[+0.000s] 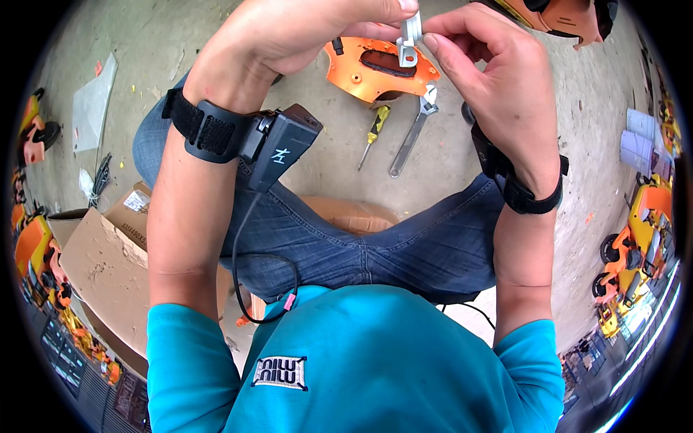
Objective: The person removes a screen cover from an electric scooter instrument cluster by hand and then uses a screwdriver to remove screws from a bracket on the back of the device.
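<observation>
My left hand (289,32) and my right hand (491,79) pinch a small pale metal bracket (410,30) between them at the top of the view. Below the bracket lies an orange plastic shell (349,71) with a dark oblong opening, on the concrete floor. A yellow-and-black screwdriver (377,124) rests just below the shell, beside a long silver adjustable wrench (408,141). A black device is strapped to each wrist.
Flattened cardboard boxes (97,267) lie at my left, near a white sheet (92,101). Orange and yellow toy vehicles (642,216) line both sides. Another orange part (570,14) sits at the top right. Pale packets (639,137) lie at the right.
</observation>
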`<state>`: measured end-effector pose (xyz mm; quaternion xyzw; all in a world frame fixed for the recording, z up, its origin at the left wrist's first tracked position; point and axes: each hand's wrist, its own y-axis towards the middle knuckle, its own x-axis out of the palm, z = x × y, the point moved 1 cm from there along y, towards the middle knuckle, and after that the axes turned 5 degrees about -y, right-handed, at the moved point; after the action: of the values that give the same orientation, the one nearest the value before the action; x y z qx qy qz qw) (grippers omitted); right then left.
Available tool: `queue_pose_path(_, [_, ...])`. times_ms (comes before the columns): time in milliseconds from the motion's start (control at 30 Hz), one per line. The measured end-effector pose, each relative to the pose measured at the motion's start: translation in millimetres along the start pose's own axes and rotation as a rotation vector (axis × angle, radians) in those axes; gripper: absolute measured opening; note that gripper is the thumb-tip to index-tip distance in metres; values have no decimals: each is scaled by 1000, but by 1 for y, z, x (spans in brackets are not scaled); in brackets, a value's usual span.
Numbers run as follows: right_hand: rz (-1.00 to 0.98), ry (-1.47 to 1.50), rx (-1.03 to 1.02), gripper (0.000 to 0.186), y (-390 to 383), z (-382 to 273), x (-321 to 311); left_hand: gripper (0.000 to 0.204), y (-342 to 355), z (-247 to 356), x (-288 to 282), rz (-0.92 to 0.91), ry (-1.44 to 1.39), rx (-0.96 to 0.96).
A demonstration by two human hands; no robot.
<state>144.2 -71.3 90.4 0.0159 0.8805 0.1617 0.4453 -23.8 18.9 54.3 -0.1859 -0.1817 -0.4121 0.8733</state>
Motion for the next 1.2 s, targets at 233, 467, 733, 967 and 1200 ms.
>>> queue_pose_path(233, [-46, 72, 16, 10, -1, 10, -7, 30, -3, 0, 1, -29, -217, -55])
queue_pose_path(467, [-14, 68, -49, 9, -3, 9, -8, 29, 3, -12, -9, -102, -245, -52])
queue_pose_path(733, [19, -163, -171, 7, -9, 10, -1, 31, -1, -8, -4, -20, -150, -64])
queue_pose_path(967, [39, -48, -88, 6, -7, 13, 5, 46, -4, -8, 0, 35, 42, 54])
queue_pose_path(1200, [-50, 303, 130, 11, 0, 16, -8, 61, -3, -6, 4, 44, 56, 122])
